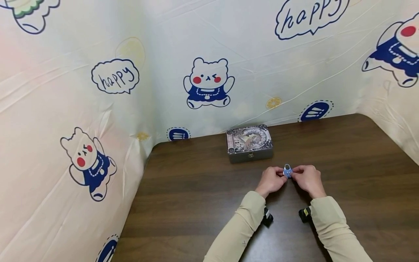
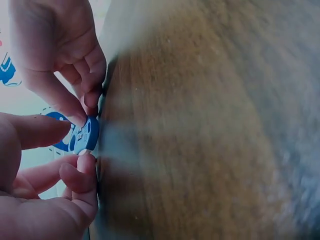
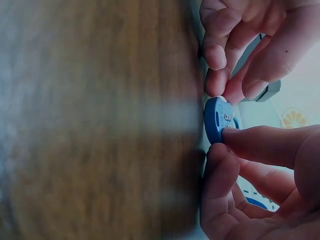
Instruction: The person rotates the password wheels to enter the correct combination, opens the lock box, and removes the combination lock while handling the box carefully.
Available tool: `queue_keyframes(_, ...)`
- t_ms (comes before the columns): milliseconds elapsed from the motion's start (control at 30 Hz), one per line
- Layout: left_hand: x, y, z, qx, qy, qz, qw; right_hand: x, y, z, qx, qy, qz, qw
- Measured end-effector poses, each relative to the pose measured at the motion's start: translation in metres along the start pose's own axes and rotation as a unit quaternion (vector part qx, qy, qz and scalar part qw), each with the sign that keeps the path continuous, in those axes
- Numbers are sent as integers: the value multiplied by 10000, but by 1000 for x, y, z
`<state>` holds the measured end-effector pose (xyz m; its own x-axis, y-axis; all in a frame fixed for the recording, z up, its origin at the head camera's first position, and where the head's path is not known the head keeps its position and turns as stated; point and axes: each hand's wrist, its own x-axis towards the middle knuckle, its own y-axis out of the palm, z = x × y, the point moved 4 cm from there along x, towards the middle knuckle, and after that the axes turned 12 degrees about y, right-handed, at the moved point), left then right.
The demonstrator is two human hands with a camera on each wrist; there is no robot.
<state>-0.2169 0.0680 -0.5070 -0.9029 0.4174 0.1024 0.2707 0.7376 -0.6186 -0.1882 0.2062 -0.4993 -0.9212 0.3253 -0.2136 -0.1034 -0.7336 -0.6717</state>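
Observation:
A small blue combination padlock (image 1: pixel 287 171) with number dials sits between the two hands, low at the tabletop, its shackle toward the box. My right hand (image 1: pixel 308 179) pinches it from the right, with the thumb (image 3: pixel 250 142) pressed on its dial face. From the left, my left hand (image 1: pixel 271 179) holds its edge with curled fingertips; the left thumb (image 2: pixel 47 131) stands slightly off the face. Close up, the padlock (image 2: pixel 86 136) shows its dials in the left wrist view. The dial digits are too small to read.
Beyond the hands, a decorated box (image 1: pixel 250 143) with a front clasp stands closed near the back edge of the brown wooden table (image 1: pixel 183 196). A printed cloth (image 1: pixel 209 32) hangs behind and along the sides. Small black devices (image 1: pixel 305 214) are worn at both wrists.

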Motion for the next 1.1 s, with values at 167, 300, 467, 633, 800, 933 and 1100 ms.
queue_keyframes(167,0,2,-1,222,207,131,9995,1,0,-3,9,27,-19,10000)
queue_keyframes(300,1,6,5,277,301,159,9990,2,0,-4,-4,26,-6,10000)
queue_keyframes(467,0,8,6,400,285,201,9986,4,0,-4,-82,46,26,10000)
queue_keyframes(633,-2,6,1,492,72,350,9981,3,0,-3,-110,37,34,9999)
queue_keyframes(800,-2,5,-2,532,95,337,9980,2,-2,-1,-69,52,41,10000)
queue_keyframes(933,-2,4,-2,522,64,319,9981,3,-2,-1,-46,115,60,9999)
queue_keyframes(1100,-2,4,-1,488,-29,302,9983,3,-1,-4,-15,181,25,9998)
